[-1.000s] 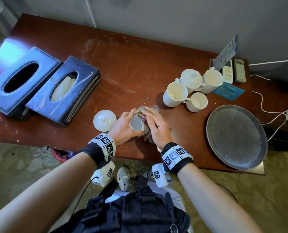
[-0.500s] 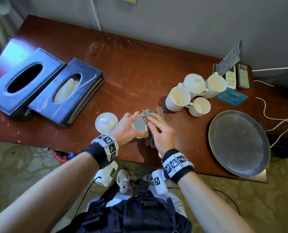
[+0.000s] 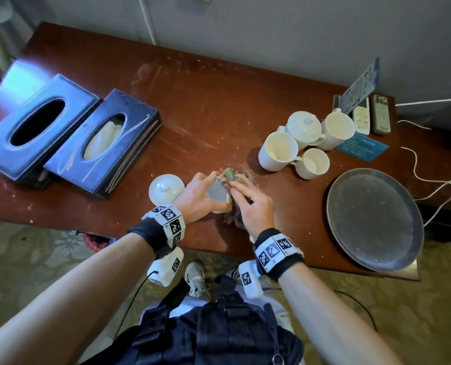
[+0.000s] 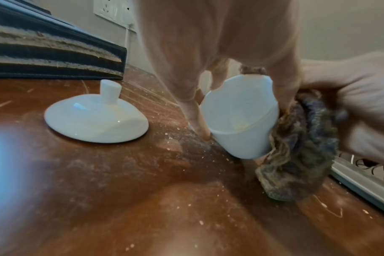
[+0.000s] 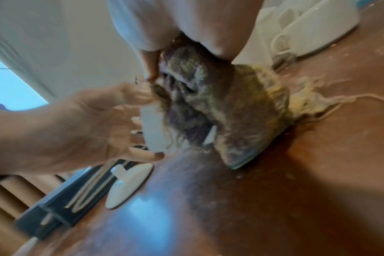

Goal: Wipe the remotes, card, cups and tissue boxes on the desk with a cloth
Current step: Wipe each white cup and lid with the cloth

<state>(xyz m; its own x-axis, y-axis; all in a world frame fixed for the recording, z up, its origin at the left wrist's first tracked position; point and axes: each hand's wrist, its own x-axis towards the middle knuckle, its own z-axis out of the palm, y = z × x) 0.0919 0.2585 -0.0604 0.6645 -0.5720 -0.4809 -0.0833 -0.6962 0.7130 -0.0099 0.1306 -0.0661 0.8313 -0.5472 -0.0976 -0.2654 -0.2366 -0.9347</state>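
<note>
Hands together at the near edge of the desk, working one cup. Left hand curls round the cup from the left, holding it tipped on its side just above the wood, base toward the person, mouth away; judged to be turned this way so the cloth can reach the wall and rim. Right hand grips the cloth, a ragged brown-purple rag, bunched against the cup's right side. One end of the cloth goes up over the far rim, the other trails down to the desk. Whether it reaches inside the cup I cannot tell.

Just left of the hands: a white lid, knob up, set flat on the desk, probably taken off this cup to free it for wiping.

Further left: two dark tissue boxes, side by side and touching, dusty streaks on top, likely not wiped yet.

Right and beyond: four more cups in a tight cluster, one with its lid on. Round metal tray near the right front edge, bare.

Far right corner: blue card flat on the desk, two remotes by the wall, a leaflet propped behind them. Grit over the wood throughout.
</note>
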